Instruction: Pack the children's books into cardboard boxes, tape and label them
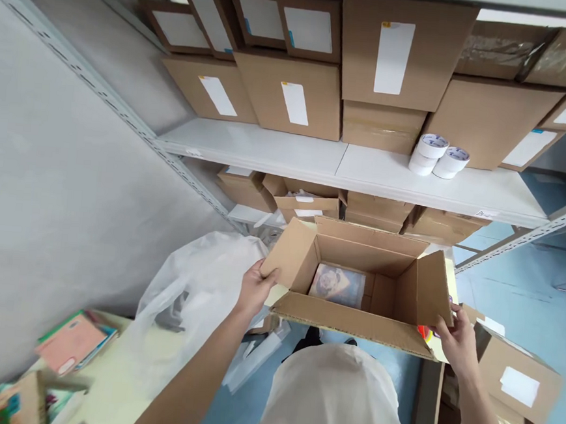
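Note:
An open cardboard box (353, 317) is held up in front of my body, its flaps spread outward. My left hand (255, 287) pinches the left flap between thumb and fingers. On the other side, my right hand (457, 333) grips the outer corner of the right flap. Inside the box, toward the left, lies a flat item with a rose picture (336, 285), wrapped in what looks like clear plastic. The right part of the box bottom is bare cardboard.
Shelving (288, 152) ahead carries several closed boxes (292, 98) and white tape rolls (432, 148). A white plastic bag (194, 283) and notebooks (74, 346) rest on a pale table at left. More cartons (520, 374) stand at right.

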A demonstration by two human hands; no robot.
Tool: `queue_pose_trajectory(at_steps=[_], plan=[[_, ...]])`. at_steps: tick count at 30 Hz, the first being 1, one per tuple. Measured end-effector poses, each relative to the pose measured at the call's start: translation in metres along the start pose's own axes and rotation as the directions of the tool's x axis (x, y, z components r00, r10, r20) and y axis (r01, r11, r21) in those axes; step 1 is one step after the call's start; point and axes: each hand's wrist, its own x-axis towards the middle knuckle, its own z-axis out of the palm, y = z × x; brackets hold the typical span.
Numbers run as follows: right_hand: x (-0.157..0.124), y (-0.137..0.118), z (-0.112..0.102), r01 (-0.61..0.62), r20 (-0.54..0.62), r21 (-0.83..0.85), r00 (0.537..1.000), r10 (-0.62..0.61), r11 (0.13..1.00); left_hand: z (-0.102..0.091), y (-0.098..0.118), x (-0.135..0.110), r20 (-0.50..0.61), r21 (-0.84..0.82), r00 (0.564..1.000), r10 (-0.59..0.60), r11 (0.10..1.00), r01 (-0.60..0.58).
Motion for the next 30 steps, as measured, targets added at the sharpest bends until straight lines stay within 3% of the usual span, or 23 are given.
queue_pose_trajectory(at_steps=[5, 7, 8, 9, 11, 13, 14, 17, 20, 23, 25, 27, 29, 30], plan=[[0.012, -0.025, 0.035, 0.166, 0.138, -0.166, 0.98, -0.144, 0.972, 0.0, 0.013, 0.026, 0.112, 0.177, 0.98, 0.165, 0.967, -0.183], [0.019, -0.03, 0.047, 0.269, 0.277, -0.209, 0.938, -0.206, 0.94, -0.008, 0.018, 0.035, 0.261, 0.271, 0.946, 0.19, 0.927, -0.261], [0.022, -0.029, 0.05, 0.318, 0.368, -0.223, 0.903, -0.223, 0.921, -0.014, 0.019, 0.039, 0.376, 0.299, 0.907, 0.189, 0.902, -0.312], [0.025, -0.025, 0.05, 0.356, 0.452, -0.231, 0.864, -0.224, 0.905, -0.02, 0.02, 0.043, 0.505, 0.308, 0.845, 0.175, 0.878, -0.366], [0.028, -0.01, 0.043, 0.375, 0.557, -0.237, 0.809, -0.19, 0.896, -0.033, 0.021, 0.049, 0.746, 0.284, 0.658, 0.107, 0.841, -0.46], [0.026, 0.01, 0.03, 0.349, 0.586, -0.25, 0.797, -0.146, 0.903, -0.046, 0.019, 0.053, 0.883, 0.25, 0.468, 0.035, 0.808, -0.534], [0.024, 0.02, 0.023, 0.343, 0.597, -0.259, 0.792, -0.13, 0.903, -0.05, 0.019, 0.054, 0.918, 0.24, 0.396, 0.01, 0.781, -0.577], [0.016, 0.039, 0.012, 0.395, 0.647, -0.299, 0.753, -0.119, 0.869, -0.057, 0.017, 0.057, 0.967, 0.228, 0.248, -0.059, 0.635, -0.738], [0.012, 0.037, 0.014, 0.445, 0.643, -0.35, 0.754, -0.134, 0.824, -0.058, 0.015, 0.065, 0.983, 0.186, 0.163, -0.09, 0.503, -0.844], [0.013, 0.027, 0.023, 0.415, 0.59, -0.326, 0.792, -0.161, 0.849, -0.057, 0.005, 0.077, 0.987, 0.143, 0.158, -0.006, 0.463, -0.875], [0.014, 0.025, 0.031, 0.354, 0.535, -0.258, 0.827, -0.173, 0.899, -0.054, -0.006, 0.083, 0.969, 0.139, 0.219, 0.109, 0.492, -0.859], [0.016, 0.027, 0.043, 0.262, 0.432, -0.18, 0.887, -0.163, 0.948, -0.047, -0.019, 0.086, 0.895, 0.206, 0.387, 0.222, 0.563, -0.8], [0.019, 0.03, 0.058, 0.149, 0.249, -0.105, 0.961, -0.119, 0.983, -0.035, -0.029, 0.087, 0.744, 0.287, 0.592, 0.309, 0.653, -0.701], [0.022, 0.032, 0.066, 0.098, 0.154, -0.066, 0.984, -0.087, 0.993, -0.029, -0.033, 0.088, 0.657, 0.304, 0.673, 0.339, 0.698, -0.648]])
